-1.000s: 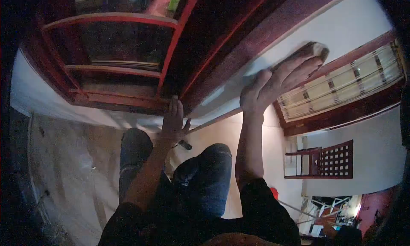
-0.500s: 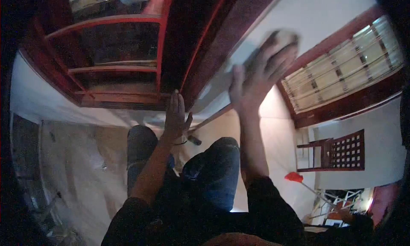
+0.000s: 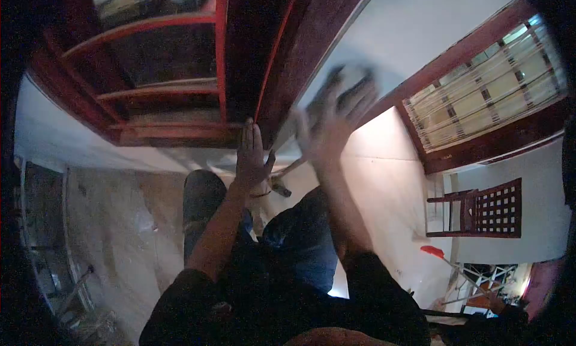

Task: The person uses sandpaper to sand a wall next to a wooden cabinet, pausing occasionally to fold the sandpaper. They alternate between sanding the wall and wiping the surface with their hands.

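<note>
My left hand (image 3: 251,160) lies with straight fingers against the lower corner of a dark red wooden frame (image 3: 221,64) with glazed or open sections. Its thumb stands apart, and nothing shows in its grasp. To the right, my right hand (image 3: 331,130) is raised at the white wall (image 3: 414,34), smeared by motion. Under its fingers is a dark and pale pad-like object (image 3: 350,77), too blurred to name. Below my left hand, a small dark object with a pale shaft (image 3: 279,187) is near my knee (image 3: 300,217).
A window with a checked curtain (image 3: 480,85) is at the right. Below it a dark wooden chair (image 3: 498,208) with a lattice back stands by the wall. A red-tipped pole (image 3: 432,250) is at lower right. Pale floor (image 3: 120,208) stretches to the left.
My right hand and the blurred object under it have moved left and down along the white wall. My left hand stays against the frame. The view has shifted slightly.
</note>
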Motion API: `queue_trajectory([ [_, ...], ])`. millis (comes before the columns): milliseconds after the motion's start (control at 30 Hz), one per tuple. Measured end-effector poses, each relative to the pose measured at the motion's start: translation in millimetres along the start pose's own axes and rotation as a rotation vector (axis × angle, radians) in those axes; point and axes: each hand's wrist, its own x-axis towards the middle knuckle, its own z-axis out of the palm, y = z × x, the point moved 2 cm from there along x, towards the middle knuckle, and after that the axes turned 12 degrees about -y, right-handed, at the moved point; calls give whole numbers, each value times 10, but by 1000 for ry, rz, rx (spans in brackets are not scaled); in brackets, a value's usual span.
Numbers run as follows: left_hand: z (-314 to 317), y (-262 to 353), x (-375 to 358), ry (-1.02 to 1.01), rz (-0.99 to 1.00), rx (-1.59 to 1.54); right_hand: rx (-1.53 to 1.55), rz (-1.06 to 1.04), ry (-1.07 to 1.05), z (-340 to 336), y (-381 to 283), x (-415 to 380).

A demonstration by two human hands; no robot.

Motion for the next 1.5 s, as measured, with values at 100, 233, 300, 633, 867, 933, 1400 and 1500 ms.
queue_trajectory([
  [100,45,19,17,-14,-60,1,66,11,166,-425,-23,517],
  [233,127,-48,-26,76,-36,23,93,88,160,109,-81,115],
  [300,124,-61,-10,79,51,38,40,9,-39,595,-43,-501],
  [633,36,30,23,34,-6,5,34,-16,173,-286,231,376],
  [867,60,-3,33,103,17,-21,-19,43,28,535,21,-448],
  [933,6,10,14,74,-11,-45,80,97,-209,938,1,-1132],
  [1400,-190,168,73,140,-39,-26,-119,8,282,-190,226,451],
  [1500,-332,179,-123,233,-45,-69,-77,32,257,-153,220,335],
])
